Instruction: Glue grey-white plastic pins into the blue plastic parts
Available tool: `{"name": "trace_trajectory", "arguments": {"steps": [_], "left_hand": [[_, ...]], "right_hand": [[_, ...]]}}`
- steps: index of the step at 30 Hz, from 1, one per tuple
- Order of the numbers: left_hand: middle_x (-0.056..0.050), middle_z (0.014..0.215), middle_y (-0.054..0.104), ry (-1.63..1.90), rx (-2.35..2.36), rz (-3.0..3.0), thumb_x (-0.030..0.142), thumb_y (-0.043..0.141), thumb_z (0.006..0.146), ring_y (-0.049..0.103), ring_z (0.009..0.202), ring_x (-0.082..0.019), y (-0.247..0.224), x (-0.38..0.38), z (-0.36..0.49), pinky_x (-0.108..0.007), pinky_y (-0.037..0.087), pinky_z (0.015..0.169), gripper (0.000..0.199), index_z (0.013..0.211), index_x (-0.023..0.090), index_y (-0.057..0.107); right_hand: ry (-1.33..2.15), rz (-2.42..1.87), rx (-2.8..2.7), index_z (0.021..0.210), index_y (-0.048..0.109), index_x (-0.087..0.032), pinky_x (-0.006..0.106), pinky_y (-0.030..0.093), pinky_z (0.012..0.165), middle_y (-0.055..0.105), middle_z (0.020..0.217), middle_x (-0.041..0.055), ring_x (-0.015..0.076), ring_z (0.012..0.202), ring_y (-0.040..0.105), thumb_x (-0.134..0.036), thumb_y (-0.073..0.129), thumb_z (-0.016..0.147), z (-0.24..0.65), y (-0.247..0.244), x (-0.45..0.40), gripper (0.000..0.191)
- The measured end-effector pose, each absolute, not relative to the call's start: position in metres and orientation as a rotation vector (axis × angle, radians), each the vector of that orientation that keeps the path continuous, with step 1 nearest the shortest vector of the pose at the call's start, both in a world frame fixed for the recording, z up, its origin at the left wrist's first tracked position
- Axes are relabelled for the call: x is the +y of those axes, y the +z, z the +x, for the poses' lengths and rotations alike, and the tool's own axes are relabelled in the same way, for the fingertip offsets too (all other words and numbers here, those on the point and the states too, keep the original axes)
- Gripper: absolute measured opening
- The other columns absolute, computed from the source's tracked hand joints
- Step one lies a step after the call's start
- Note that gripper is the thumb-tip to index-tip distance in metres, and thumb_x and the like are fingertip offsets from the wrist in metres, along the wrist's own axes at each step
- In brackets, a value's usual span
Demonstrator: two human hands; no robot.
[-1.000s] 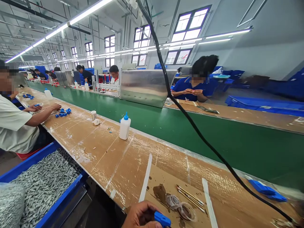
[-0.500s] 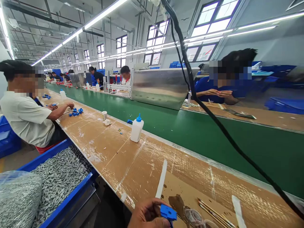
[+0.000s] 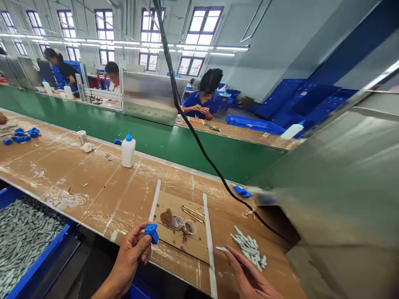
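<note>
Green belt, beyond the cardboard sheet. Brown counter, beneath the sheet. Blue crate of grey pieces, well left of the sheet. Cardboard sheet, stained. Left hand, near the sheet's near-left corner, thumb and fingers closed. Right hand, right of the sheet, newly in view, fingertips pinched. White bottle, beyond and left of the sheet. Grey heap, right of the sheet. Blue block, still gripped in the left hand. Grey piece, in the right fingertips; both hands now appear engaged, one part each.
</note>
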State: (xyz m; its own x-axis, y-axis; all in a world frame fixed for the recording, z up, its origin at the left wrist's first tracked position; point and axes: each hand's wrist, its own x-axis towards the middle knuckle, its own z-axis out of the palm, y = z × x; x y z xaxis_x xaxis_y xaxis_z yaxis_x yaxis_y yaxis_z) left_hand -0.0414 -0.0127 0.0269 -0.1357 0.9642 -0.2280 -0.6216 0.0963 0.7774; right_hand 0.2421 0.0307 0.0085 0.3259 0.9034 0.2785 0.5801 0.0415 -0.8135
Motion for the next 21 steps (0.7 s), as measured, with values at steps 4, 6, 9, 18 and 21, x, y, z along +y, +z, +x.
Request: {"name": "trace_trajectory", "arguments": {"steps": [4, 6, 9, 18, 21], "left_hand": [[0.007, 0.057, 0.054, 1.371, 0.889, 0.579, 0.041, 0.075, 0.082, 0.037, 0.041, -0.004, 0.026, -0.017, -0.041, -0.018, 0.035, 0.042, 0.043, 0.119, 0.022, 0.064], [0.001, 0.074, 0.066, 1.341, 0.795, 0.624, 0.040, 0.072, 0.084, 0.048, 0.046, -0.006, 0.027, -0.019, -0.040, -0.022, 0.044, 0.047, 0.042, 0.121, 0.024, 0.060], [0.000, 0.083, 0.066, 1.341, 0.678, 0.595, 0.046, 0.066, 0.088, 0.057, 0.057, -0.010, 0.028, -0.020, -0.036, -0.027, 0.050, 0.057, 0.030, 0.108, 0.025, 0.061], [0.003, 0.079, 0.061, 1.350, 0.762, 0.554, 0.044, 0.060, 0.093, 0.051, 0.058, -0.008, 0.024, -0.021, -0.033, -0.024, 0.042, 0.058, 0.041, 0.128, 0.028, 0.049], [0.001, 0.078, 0.060, 1.348, 0.767, 0.532, 0.044, 0.064, 0.089, 0.050, 0.059, -0.008, 0.022, -0.021, -0.036, -0.025, 0.040, 0.058, 0.036, 0.115, 0.020, 0.060]], "right_hand": [[0.533, -1.591, -1.345, 0.092, 0.081, -0.022, 0.033, 0.061, 0.081, 0.079, 0.098, 0.0065, 0.0296, 0.093, 0.074, -0.061, 0.072, 0.075, 0.226, 0.018, 0.029, 0.044], [0.554, -1.542, -1.350, 0.094, 0.081, -0.021, 0.034, 0.061, 0.083, 0.078, 0.098, 0.0071, 0.0288, 0.091, 0.074, -0.059, 0.072, 0.076, 0.219, 0.018, 0.030, 0.043], [0.550, -1.453, -1.402, 0.096, 0.079, -0.021, 0.037, 0.059, 0.086, 0.078, 0.099, 0.0076, 0.0267, 0.090, 0.073, -0.052, 0.071, 0.082, 0.206, 0.020, 0.037, 0.036], [0.418, -1.105, -1.812, 0.103, 0.076, -0.024, 0.039, 0.055, 0.087, 0.075, 0.099, 0.0061, 0.0224, 0.095, 0.068, -0.031, 0.059, 0.096, 0.155, 0.045, 0.073, 0.019], [0.396, -1.073, -1.884, 0.105, 0.074, -0.025, 0.038, 0.054, 0.089, 0.075, 0.101, 0.0052, 0.0214, 0.097, 0.067, -0.028, 0.057, 0.098, 0.150, 0.046, 0.078, 0.019]]}}
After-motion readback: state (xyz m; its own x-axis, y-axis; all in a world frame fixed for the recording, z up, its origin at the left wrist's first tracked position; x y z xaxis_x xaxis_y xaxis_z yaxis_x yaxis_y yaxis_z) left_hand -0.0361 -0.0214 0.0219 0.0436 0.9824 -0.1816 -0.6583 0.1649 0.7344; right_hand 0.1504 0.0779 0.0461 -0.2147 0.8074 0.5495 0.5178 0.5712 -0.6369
